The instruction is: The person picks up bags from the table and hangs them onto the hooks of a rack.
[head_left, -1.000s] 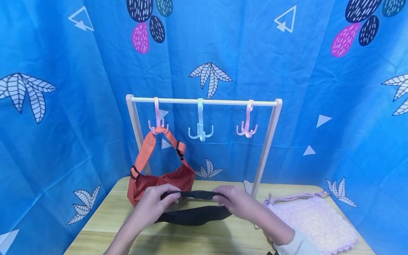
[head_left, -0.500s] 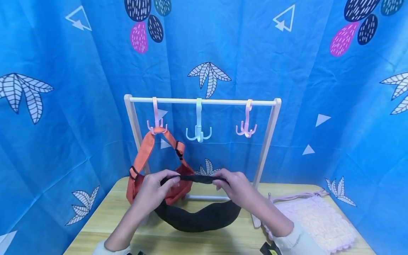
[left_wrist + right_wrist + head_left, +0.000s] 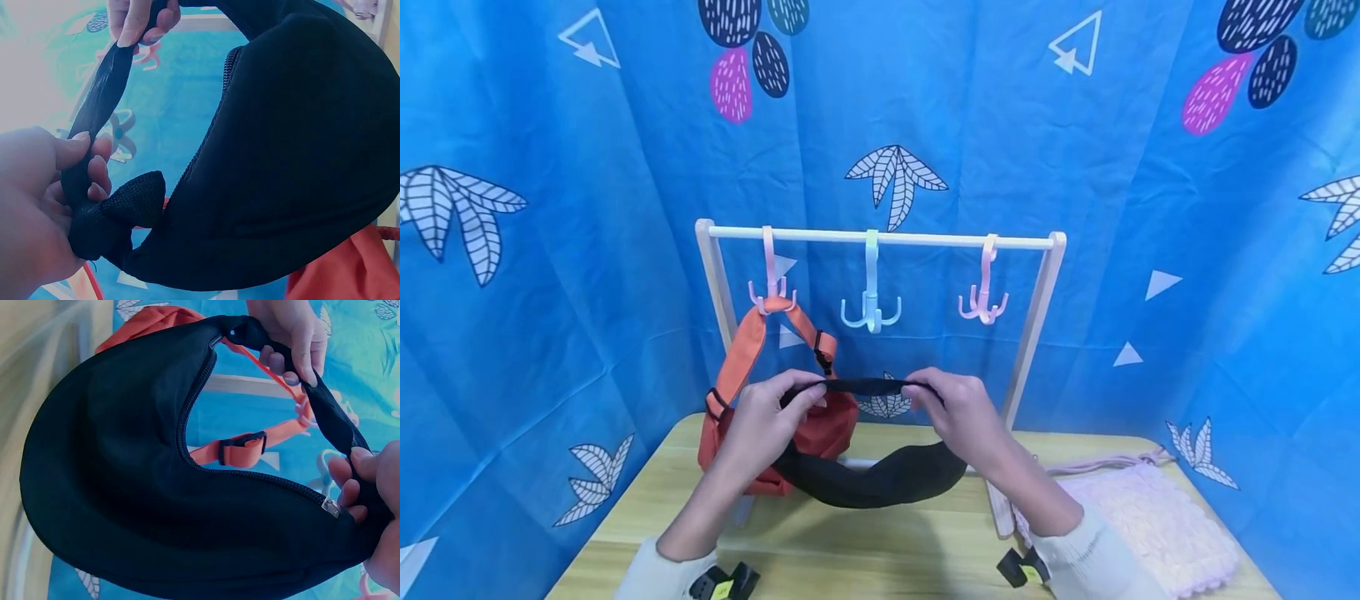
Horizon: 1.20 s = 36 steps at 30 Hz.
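A black shoulder bag (image 3: 872, 479) with a zipped, curved opening hangs between my two hands. My left hand (image 3: 769, 417) pinches the left part of its strap (image 3: 868, 386) between thumb and fingers. On the other side my right hand (image 3: 958, 408) pinches the strap the same way, and the strap is stretched between them. A knot (image 3: 112, 219) in the strap shows beside the left hand in the left wrist view. Near the right hand, a metal zip pull (image 3: 331, 506) lies at the end of the zip. The bag hangs above the table, in front of the rack.
A wooden rack (image 3: 925, 239) carries a left pink hook (image 3: 771, 283), a blue hook (image 3: 872, 292) and a right pink hook (image 3: 982, 292). An orange-red bag (image 3: 827, 425) hangs from the left hook. A pale textured bag (image 3: 1150, 525) lies on the table's right side (image 3: 1120, 442).
Both hands have risen, lifting the black bag by its strap from low over the table to in front of the rack. The bag's body now hangs lower beneath the strap.
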### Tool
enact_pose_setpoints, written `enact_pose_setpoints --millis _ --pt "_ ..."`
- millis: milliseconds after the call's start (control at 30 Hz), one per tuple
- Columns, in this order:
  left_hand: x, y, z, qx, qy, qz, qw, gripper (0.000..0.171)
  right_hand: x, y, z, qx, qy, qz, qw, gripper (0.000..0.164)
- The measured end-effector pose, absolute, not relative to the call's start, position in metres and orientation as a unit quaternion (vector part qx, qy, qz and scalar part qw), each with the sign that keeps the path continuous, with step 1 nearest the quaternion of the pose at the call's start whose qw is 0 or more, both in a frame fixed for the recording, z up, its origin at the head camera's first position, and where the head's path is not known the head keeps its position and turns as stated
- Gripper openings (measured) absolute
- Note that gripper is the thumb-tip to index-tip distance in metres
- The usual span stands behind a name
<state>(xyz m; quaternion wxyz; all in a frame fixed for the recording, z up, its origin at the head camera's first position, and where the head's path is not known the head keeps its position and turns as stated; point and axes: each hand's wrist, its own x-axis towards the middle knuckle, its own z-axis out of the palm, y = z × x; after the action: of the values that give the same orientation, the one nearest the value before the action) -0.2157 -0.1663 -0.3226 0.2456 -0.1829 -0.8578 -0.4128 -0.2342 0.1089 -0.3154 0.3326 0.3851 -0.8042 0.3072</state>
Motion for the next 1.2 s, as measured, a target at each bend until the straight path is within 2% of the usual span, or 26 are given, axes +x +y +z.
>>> enact_pose_setpoints --millis 567,767,1200 --pt "-0.234 -0.152 -0.292 -0.182 -0.842 -0.432 0.268 0.021 -0.245 0.109 -0.288 0.343 -0.804 0.328 0.357 0.011" --pt "-0.238 -0.149 -0.275 -0.205 -0.836 -0.415 0.294 0.018 -0.250 0.110 -0.278 0.342 -0.793 0.339 0.373 0.010" --pt "-0.251 -0.142 -0.250 -0.217 -0.829 -0.376 0.352 0.021 -0.260 0.108 -0.258 0.331 -0.778 0.337 0.414 0.013"
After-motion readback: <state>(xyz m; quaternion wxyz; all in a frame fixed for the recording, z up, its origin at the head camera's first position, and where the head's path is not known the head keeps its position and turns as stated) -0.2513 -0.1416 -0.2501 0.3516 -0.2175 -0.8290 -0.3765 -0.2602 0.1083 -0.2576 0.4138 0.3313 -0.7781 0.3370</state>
